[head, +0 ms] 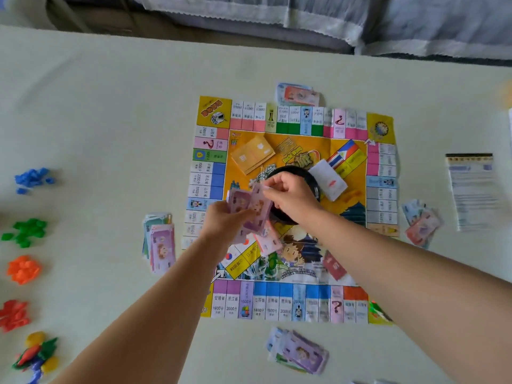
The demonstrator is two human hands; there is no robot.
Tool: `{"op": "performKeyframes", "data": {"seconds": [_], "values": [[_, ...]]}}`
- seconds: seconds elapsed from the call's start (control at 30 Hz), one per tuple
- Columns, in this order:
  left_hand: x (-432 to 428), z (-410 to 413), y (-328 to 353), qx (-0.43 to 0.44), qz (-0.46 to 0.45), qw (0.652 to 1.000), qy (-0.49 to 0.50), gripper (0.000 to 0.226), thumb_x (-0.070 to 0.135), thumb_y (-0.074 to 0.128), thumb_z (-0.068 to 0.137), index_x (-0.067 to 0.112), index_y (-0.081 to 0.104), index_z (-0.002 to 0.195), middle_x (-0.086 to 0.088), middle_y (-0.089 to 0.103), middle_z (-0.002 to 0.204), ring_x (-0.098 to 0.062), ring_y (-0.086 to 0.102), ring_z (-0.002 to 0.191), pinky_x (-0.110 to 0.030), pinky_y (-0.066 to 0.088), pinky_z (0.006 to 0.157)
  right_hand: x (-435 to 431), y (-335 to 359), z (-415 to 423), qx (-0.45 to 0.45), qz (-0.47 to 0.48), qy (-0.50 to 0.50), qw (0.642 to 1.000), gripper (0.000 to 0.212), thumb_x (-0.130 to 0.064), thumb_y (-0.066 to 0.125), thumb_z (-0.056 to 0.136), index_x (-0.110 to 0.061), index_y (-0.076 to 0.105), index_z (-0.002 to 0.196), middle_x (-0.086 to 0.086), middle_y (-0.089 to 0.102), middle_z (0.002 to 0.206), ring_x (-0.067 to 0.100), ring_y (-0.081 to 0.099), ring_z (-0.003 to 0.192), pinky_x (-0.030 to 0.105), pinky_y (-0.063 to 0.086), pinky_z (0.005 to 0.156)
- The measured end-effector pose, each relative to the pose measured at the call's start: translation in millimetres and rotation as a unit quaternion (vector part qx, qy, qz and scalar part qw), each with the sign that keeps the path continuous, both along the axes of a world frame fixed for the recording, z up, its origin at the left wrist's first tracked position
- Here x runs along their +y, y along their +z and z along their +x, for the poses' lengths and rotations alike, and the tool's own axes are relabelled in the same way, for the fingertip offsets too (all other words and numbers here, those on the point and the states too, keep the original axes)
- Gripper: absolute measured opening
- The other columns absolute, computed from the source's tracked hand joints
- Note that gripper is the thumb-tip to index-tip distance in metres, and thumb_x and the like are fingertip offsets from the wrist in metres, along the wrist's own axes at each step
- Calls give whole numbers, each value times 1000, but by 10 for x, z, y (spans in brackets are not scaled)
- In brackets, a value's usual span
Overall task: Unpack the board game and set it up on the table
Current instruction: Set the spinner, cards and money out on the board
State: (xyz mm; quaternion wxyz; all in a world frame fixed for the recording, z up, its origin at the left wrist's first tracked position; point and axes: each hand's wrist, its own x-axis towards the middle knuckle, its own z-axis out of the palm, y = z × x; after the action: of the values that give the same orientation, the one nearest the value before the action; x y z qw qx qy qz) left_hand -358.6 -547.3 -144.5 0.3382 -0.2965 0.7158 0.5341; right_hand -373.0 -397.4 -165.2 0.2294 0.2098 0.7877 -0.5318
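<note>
The paper game board point(293, 300) lies flat in the middle of the table. Above its centre my left hand point(221, 221) grips a stack of purple play money point(249, 209). My right hand point(291, 196) pinches the top note of that stack at its upper edge. A black round dish point(310, 176) sits on the board, partly hidden under my right hand. On the board also lie a yellow card deck point(250, 155), a white card deck point(328, 180) and a red card point(335, 266).
Money piles lie around the board: at the left point(159, 242), near side point(299, 351), right point(421, 223) and far side point(297, 94). Blue point(33, 178), green point(27, 231), orange point(23, 270) and red point(13, 314) pieces sit at the left edge. A rule sheet point(473, 189) lies at right.
</note>
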Motion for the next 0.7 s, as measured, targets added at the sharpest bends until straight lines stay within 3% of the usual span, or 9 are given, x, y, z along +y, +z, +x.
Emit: {"op": "performKeyframes", "data": {"seconds": [0.1, 0.2, 0.27, 0.33, 0.43, 0.6, 0.7], "values": [[340, -257, 1, 7, -2, 1000, 8, 9, 12, 76, 77, 13, 66, 76, -5, 66, 71, -17, 59, 61, -24, 48, 54, 445, 1, -193, -32, 17, 10, 999, 9, -19, 64, 85, -21, 58, 79, -2, 60, 75, 14, 55, 69, 31, 45, 64], [674, -556, -35, 14, 9, 998, 64, 10, 14, 71, 83, 16, 64, 77, -4, 64, 72, -16, 59, 62, -24, 46, 53, 829, -26, -414, -45, 12, -7, 999, 13, -15, 62, 87, -18, 56, 76, 0, 58, 68, 14, 55, 63, 27, 43, 58], [822, -734, -56, 17, 21, 994, 103, 9, 12, 61, 88, 15, 62, 80, -5, 63, 72, -17, 58, 61, -24, 48, 51, 1004, -54, -585, -43, -17, -67, 997, 13, -12, 62, 89, -16, 58, 77, 0, 58, 67, 10, 56, 57, 19, 43, 50], [974, -920, -106, 26, 40, 988, 146, 17, 5, 52, 90, 14, 61, 78, -10, 66, 76, -20, 61, 63, -31, 53, 62, 1184, -107, -815, -46, -58, -134, 988, 10, -11, 62, 91, -14, 60, 82, 2, 61, 68, 8, 57, 55, 16, 44, 47], [1100, -1151, -206, 50, 0, 986, 161, 28, -1, 48, 84, 15, 64, 67, -13, 71, 80, -26, 65, 73, -43, 56, 78, 1338, -216, -1151, -47, -104, -218, 969, 4, -12, 64, 90, -12, 61, 86, 5, 67, 73, 7, 61, 53, 17, 47, 48], [1185, -1382, -366, 88, -8, 983, 162, 23, -5, 52, 84, 12, 67, 85, -9, 72, 83, -22, 71, 75, -41, 59, 75, 1338, -390, -1659, -25, -139, -267, 953, 6, -4, 64, 89, -6, 58, 88, 16, 70, 84, 15, 67, 60, 19, 54, 51], [1228, -1417, -422, 100, -15, 985, 142, 21, -2, 58, 82, 17, 67, 79, 1, 72, 68, -22, 70, 77, -35, 59, 68, 1318, -460, -1824, -20, -72, -246, 966, 16, -4, 65, 87, -12, 53, 80, 14, 68, 86, 18, 67, 60, 26, 58, 55]]}}
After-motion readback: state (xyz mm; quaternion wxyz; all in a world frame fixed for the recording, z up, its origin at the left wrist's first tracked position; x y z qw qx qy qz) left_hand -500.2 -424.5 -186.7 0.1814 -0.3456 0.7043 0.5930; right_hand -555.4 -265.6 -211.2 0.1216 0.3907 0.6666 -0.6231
